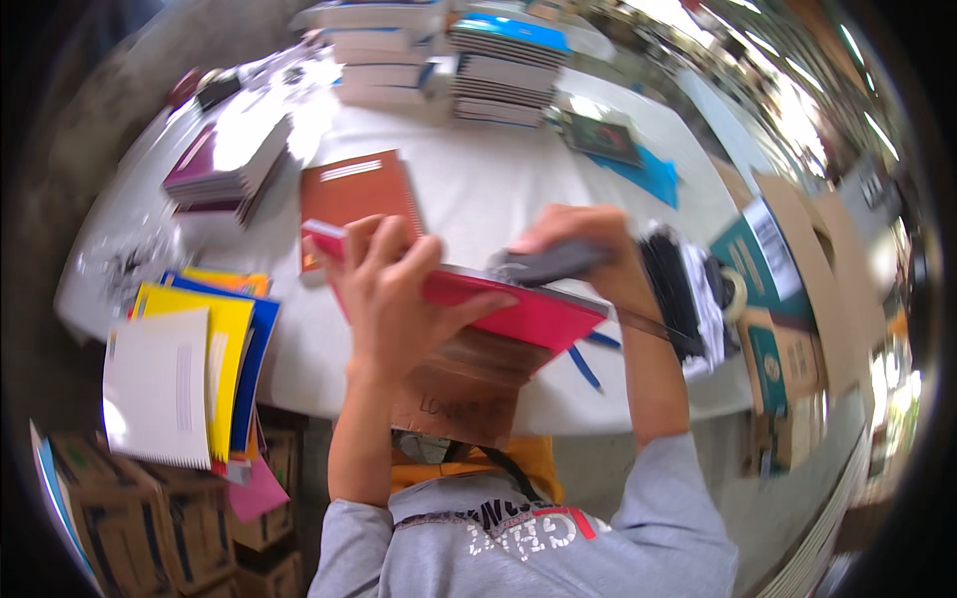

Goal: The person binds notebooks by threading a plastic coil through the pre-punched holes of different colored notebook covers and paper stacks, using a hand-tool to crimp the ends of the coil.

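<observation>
Tilted up over the near side of the table is a red-pink notebook (523,324). My left hand (389,284) grips its left part, with the thumb across the cover and the fingers over the upper edge. In my right hand (583,231) is a dark grey hand tool (548,264), held against the notebook's far edge; motion blur hides its exact kind. A brown spiral notebook (359,187) lies flat just beyond my left hand. Under the red notebook's right end, a blue-handled tool (585,369) shows in part. Below sits a brown cardboard piece (454,411) with handwriting.
Purple notebooks (234,164), grey-covered books (508,75) and white stacks (379,60) stand farther back. Left, fanned notebooks (159,379) overhang the table edge. Right are black strips (670,284), a tape roll (733,294) and open cartons (768,259). Boxes (150,508) stand lower left.
</observation>
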`<state>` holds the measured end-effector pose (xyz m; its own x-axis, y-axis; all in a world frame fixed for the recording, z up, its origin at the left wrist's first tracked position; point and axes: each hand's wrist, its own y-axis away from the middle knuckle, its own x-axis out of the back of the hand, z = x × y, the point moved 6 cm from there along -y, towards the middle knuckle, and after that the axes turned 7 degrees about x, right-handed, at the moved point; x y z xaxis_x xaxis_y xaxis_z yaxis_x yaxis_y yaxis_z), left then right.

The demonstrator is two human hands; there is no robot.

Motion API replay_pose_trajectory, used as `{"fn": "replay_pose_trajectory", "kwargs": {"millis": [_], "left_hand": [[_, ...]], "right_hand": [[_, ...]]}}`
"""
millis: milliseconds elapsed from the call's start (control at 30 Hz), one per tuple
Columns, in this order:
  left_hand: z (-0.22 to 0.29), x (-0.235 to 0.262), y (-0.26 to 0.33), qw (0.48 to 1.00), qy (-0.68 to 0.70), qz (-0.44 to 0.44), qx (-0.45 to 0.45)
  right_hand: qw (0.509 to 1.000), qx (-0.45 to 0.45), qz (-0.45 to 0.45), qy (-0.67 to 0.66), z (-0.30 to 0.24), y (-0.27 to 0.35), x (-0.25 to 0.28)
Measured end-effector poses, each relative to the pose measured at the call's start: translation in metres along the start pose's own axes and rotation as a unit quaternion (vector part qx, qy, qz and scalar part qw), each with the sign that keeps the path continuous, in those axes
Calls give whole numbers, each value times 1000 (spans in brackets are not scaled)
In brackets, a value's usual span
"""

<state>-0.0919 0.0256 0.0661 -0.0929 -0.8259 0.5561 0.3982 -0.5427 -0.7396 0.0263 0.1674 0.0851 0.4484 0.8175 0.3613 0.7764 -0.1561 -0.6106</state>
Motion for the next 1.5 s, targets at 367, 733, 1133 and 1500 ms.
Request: {"fn": "replay_pose_trajectory", "kwargs": {"millis": [367,733,1133,1500], "left_hand": [[-11,7,9,1000,-8,9,29],[-20,12,7,998,-7,-14,66],[-36,17,6,997,49,44,42],[-54,26,-3,992,77,80,59]], "right_hand": [[971,160,-53,-169,-19,-24,-23],[987,-71,-78,119,42,3,-34],[964,223,-42,-135,-18,-33,-47],[986,-16,-75,147,52,-45,-43]]}}
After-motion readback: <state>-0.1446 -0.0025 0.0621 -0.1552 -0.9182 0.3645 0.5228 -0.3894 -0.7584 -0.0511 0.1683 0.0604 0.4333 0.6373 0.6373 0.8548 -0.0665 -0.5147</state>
